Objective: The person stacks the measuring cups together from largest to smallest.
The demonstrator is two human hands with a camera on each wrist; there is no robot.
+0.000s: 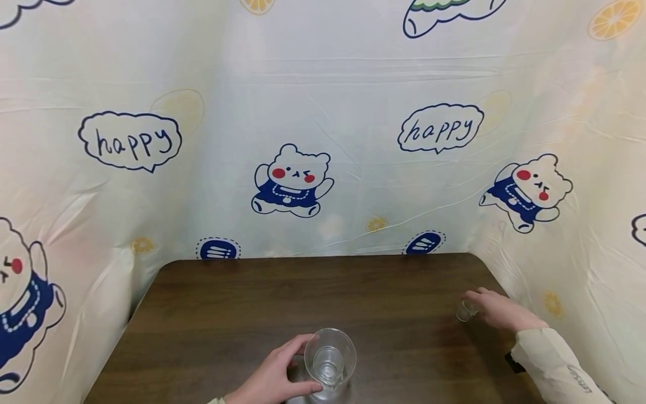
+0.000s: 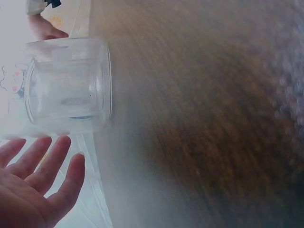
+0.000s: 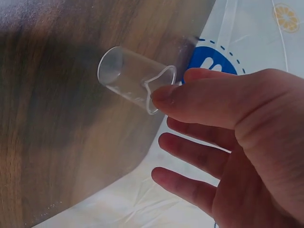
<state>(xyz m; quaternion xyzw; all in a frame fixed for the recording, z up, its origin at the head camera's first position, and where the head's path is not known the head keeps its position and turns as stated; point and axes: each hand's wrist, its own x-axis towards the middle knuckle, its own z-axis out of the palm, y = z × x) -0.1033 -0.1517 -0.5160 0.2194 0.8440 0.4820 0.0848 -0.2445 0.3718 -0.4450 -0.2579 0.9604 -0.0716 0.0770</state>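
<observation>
A large clear glass vessel (image 1: 348, 359) stands near the front middle of the table; a smaller cylindrical outline shows inside it in the left wrist view. Around its left side is my left hand (image 1: 275, 373), thumb and fingers spread apart. The left wrist view shows those fingers (image 2: 59, 154) loosely bent, with their tips right by the glass wall (image 2: 102, 90). Over at the right, my right hand (image 1: 497, 310) pinches the rim of a small clear beaker (image 3: 130, 78) between thumb and index finger. The other right fingers (image 3: 190, 152) extend free of the beaker.
The dark brown wooden table (image 1: 242, 303) has rounded far corners, and its right edge lies close beyond the small beaker. A pale printed curtain (image 1: 353, 185) hangs along the back and both sides. A black band (image 1: 515, 363) sits at my right sleeve.
</observation>
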